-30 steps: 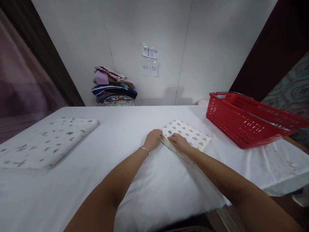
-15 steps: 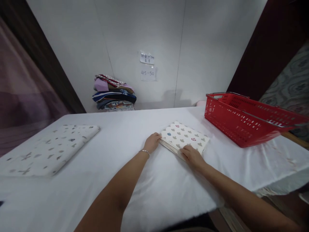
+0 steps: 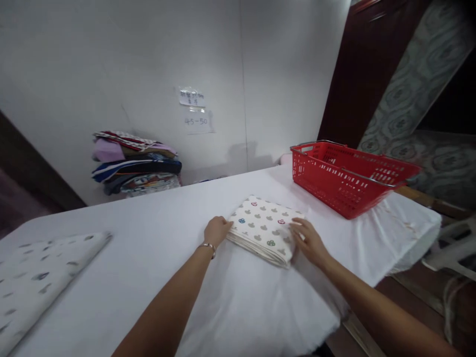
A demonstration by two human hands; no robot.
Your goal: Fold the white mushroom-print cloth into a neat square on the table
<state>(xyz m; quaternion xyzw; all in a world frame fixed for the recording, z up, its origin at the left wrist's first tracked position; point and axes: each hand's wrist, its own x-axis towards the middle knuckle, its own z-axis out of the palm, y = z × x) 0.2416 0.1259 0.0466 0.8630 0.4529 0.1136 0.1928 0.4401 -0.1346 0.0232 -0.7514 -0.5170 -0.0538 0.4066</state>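
Note:
A folded cream cloth with grey mushroom-like prints and a few red, blue and green ones lies flat on the white-covered table, its layered fold facing me. At its left corner, my left hand is closed, the thumb and fingers pinching the edge. My right hand reaches the right edge with its fingers apart; the fingertips touch the top of the cloth without closing on it. A bracelet circles my left wrist.
The red plastic basket with metal handles stands at the table's back right. A larger patterned white cloth lies at the left. Behind the table, folded fabrics are stacked against the wall, near two paper signs. The table's right edge drops off.
My view has turned to the right. My right hand has moved from the cloth's front corner up along its right edge, uncovering a green print. My left hand stays at the left corner.

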